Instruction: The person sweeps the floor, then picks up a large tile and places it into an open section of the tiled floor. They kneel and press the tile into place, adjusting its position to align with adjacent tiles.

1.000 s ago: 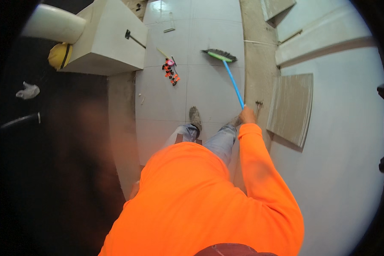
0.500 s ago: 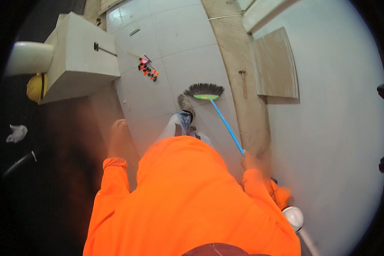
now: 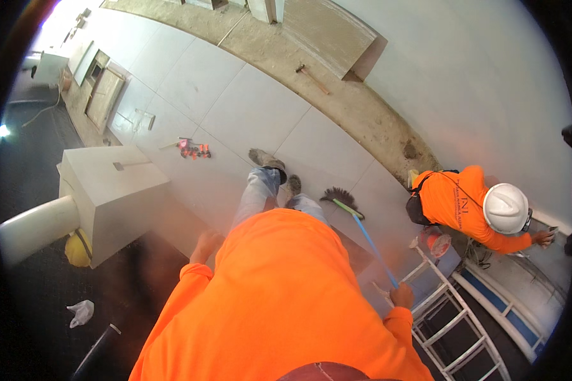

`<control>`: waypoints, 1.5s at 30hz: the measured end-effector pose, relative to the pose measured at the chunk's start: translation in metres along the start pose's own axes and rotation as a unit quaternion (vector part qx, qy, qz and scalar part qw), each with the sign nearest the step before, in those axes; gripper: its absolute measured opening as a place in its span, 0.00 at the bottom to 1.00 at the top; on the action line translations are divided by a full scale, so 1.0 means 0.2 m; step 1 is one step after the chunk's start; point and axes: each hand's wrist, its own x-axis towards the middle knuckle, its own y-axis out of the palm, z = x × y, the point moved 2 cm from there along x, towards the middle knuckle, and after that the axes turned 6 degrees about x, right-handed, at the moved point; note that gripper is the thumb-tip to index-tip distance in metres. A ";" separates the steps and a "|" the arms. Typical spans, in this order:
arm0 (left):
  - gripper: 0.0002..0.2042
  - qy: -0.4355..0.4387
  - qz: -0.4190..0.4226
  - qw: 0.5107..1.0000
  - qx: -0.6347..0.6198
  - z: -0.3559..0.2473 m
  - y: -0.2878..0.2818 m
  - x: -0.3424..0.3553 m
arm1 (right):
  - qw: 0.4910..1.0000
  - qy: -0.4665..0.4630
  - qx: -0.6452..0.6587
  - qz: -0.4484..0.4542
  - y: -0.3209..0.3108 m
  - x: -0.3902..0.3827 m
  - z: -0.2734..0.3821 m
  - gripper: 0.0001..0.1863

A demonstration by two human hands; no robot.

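Note:
My right hand [image 3: 401,296] is closed around the upper end of a broom's blue handle [image 3: 374,246]. The broom slants down and forward, its green head and dark bristles [image 3: 340,198] at the tiled floor, right of my boots [image 3: 267,159]. At my left side hangs my left hand [image 3: 207,246], slightly blurred; its fingers are too unclear to read, and I see nothing in it.
A co-worker [image 3: 451,202] in orange and a white helmet [image 3: 506,208] bends at the right wall, near a ladder [image 3: 448,298] and a bucket [image 3: 437,244]. Small orange pieces [image 3: 194,150] lie ahead. A pale block [image 3: 114,184] stands left; a hammer [image 3: 313,79] lies by the wall.
My view has swung to the right, bringing the co-worker and ladder fully in. The broom has shifted right and back relative to my feet, still in my right hand. My left hand sits closer to my body.

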 end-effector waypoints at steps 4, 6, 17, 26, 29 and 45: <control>0.15 -0.040 -0.004 0.993 -0.115 -0.11 0.12 -0.12 | 0.994 -0.056 0.032 -0.086 -0.03 0.01 -0.33 0.17; 0.16 0.003 -0.006 0.996 -0.086 -0.15 0.07 -0.12 | 0.992 -0.042 0.058 -0.107 0.03 0.06 -0.34 0.18; 0.19 0.016 -0.162 0.972 -0.168 0.25 -0.07 -0.16 | 0.926 -0.290 0.241 0.019 -0.17 0.59 1.59 0.28; 0.15 -0.239 -0.201 0.868 -0.387 0.69 0.53 -0.77 | 0.867 -0.484 -0.031 -0.116 -0.58 0.86 2.65 0.21; 0.18 -0.310 -0.142 0.847 -0.409 0.88 0.75 -0.89 | 0.890 -0.444 -0.040 -0.100 -0.70 0.71 2.84 0.21; 0.14 -0.204 -0.319 0.804 -0.458 0.71 -0.48 -0.27 | 0.802 -0.587 -0.072 -0.080 -0.38 0.10 4.33 0.23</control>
